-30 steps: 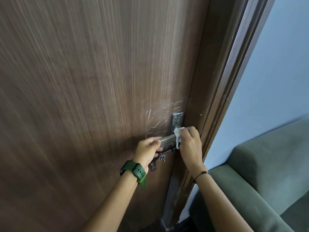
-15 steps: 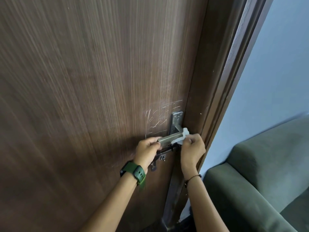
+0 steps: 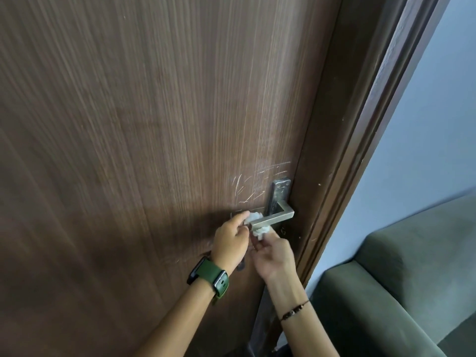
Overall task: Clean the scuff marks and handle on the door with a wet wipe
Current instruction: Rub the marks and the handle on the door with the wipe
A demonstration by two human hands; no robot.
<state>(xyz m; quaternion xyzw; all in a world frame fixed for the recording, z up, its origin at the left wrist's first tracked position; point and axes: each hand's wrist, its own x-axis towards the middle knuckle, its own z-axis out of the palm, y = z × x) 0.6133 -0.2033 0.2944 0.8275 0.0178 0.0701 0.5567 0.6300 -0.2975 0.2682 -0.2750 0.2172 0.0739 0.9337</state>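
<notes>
A dark brown wooden door (image 3: 154,140) fills most of the view. Pale scuff marks (image 3: 247,188) streak the wood just left of and above the metal lever handle (image 3: 277,217), which sticks out from a metal backplate (image 3: 280,191). A white wet wipe (image 3: 257,224) is wrapped around the handle's free left end. My left hand (image 3: 231,243), green watch on the wrist, pinches the wipe's upper part behind the lever. My right hand (image 3: 274,256) holds the wipe's lower end just below the lever.
The dark door frame (image 3: 360,150) runs down the right of the door, with a pale blue wall (image 3: 425,150) beyond. A green sofa (image 3: 399,292) stands at the lower right, close to my right arm. A small keyhole (image 3: 282,231) sits under the handle.
The wipe moved from the handle's right end, by the backplate, to its free left end. My right hand dropped below the lever; my left hand now pinches the wipe instead of the bare handle.
</notes>
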